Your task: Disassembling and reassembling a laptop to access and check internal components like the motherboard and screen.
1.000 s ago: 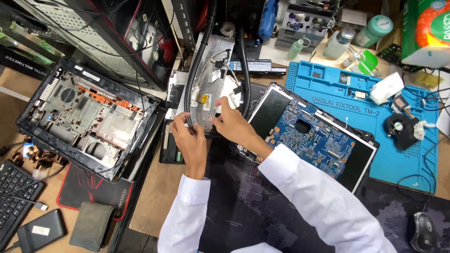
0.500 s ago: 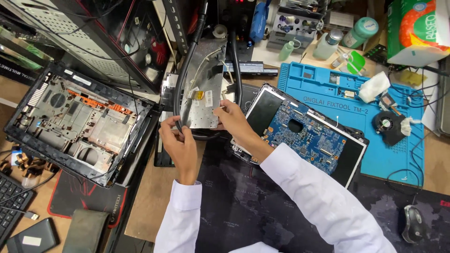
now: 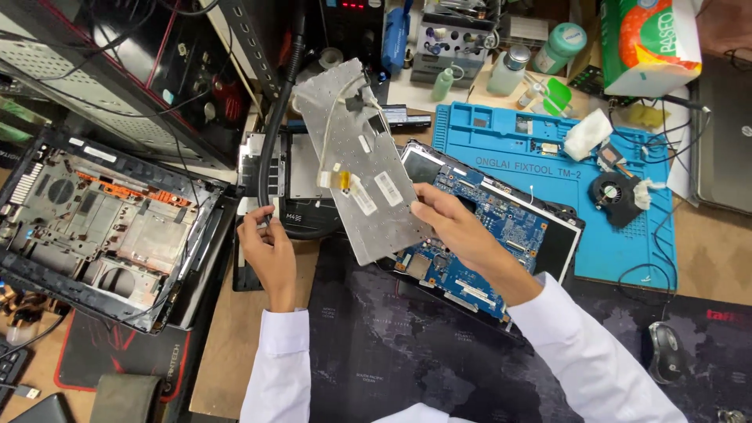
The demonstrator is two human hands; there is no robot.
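- Head view looks down on a cluttered wooden desk with a person in white sleeves working at it.
- Landmark for everything below: the grey rectangular metal keyboard backplate, with white stickers and a thin white cable on its face, held tilted above the desk.
- The right hand grips the plate's lower right edge; its fingers are clamped on that edge, thumb on the face.
- The left hand sits to the lower left of the plate, apart from it, with its fingers curled shut around a thick black hose that runs up past the plate's left side.
- Under the plate's lower right corner lies a blue laptop circuit board resting in a black frame.
- Right of the plate, a blue silicone repair mat carries a small black cooling fan and a crumpled white cloth.
- Far left of the plate rests an opened black plastic laptop base shell, inner side up.
- Behind the plate's left edge lies a flat dark panel; what it is cannot be told from here, possibly another laptop part.
- Above the plate, near the desk's back, stand small clear bottles and a green-capped jar.
- Below the plate a dark printed desk pad spreads out, with a grey computer mouse at its far right.
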